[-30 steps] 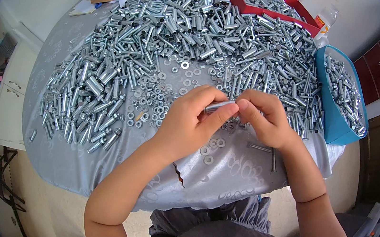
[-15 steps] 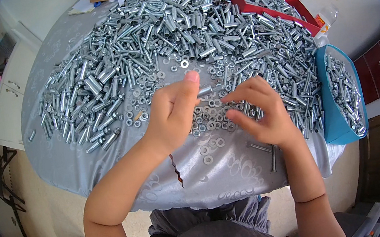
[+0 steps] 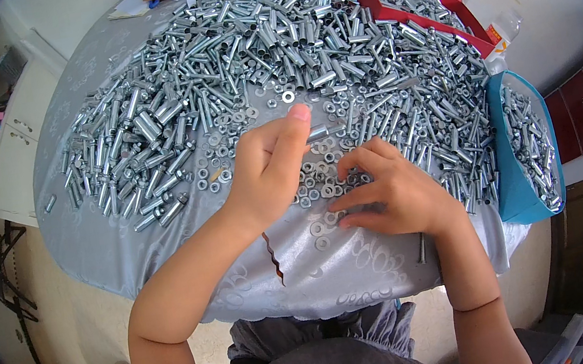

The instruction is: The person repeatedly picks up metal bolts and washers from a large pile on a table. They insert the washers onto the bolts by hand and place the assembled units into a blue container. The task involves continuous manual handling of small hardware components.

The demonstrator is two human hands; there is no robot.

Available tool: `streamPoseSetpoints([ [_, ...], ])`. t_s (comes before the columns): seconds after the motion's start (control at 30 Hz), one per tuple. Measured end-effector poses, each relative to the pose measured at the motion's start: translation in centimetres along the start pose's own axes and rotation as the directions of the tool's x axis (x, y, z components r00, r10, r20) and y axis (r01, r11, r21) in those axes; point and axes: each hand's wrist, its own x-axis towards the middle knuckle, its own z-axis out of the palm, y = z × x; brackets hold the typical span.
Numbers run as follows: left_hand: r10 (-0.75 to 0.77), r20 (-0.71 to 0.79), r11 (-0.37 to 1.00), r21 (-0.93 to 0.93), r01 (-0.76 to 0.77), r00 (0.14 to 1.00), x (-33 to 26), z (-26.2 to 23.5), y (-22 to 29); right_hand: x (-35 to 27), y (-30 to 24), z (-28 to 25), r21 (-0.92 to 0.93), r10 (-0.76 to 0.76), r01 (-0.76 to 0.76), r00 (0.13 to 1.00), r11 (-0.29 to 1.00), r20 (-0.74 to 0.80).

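Note:
My left hand [image 3: 267,167] is closed, thumb up, round a metal sleeve anchor [image 3: 319,133] whose sleeve and thinner bolt end stick out to the right. Over the near side of the table, my right hand [image 3: 403,193] has its fingers apart, holding nothing that I can see. Its thumb and index finger are by a few flat washers [image 3: 319,229]. Just beyond them lies a cluster of hex nuts [image 3: 313,192], partly hidden by both hands. A loose bolt [image 3: 422,248] lies below my right wrist.
A big heap of sleeves and bolts [image 3: 264,31] covers the far tabletop. Assembled anchors [image 3: 144,128] lie at the left. A red box [image 3: 408,17] and a blue bin [image 3: 500,154], both holding hardware, stand right. The silver tablecloth [image 3: 271,258] has a tear near me.
My right hand has moved left and nearer to me, down to the washers. My left hand still holds the sleeve anchor in nearly the same spot.

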Motion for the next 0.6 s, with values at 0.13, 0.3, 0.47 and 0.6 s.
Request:
streamPoseSetpoints([
  [0.13, 0.039, -0.002, 0.999, 0.011, -0.039, 0.999, 0.13, 0.10, -0.30, 0.07, -0.16, 0.00, 0.000, -0.016, 0.016, 1.000, 1.000, -0.009],
  [0.3, 0.073, 0.066, 0.991, 0.111, -0.080, 0.995, 0.09, -0.01, -0.63, 0.07, -0.35, 0.22, 0.275, 0.113, -0.056, 0.974, 0.960, -0.196],
  [0.47, 0.058, 0.155, 0.983, 0.166, -0.084, 0.986, -0.02, 0.23, -0.50, -0.07, -0.19, 0.70, 0.553, 0.365, -0.053, 0.801, 0.832, -0.473],
  [0.6, 0.031, 0.244, 0.981, 0.179, -0.076, 0.969, -0.05, 0.33, -0.20, -0.02, -0.12, 0.75, 0.669, 0.459, -0.080, 0.786, 0.739, -0.414],
])
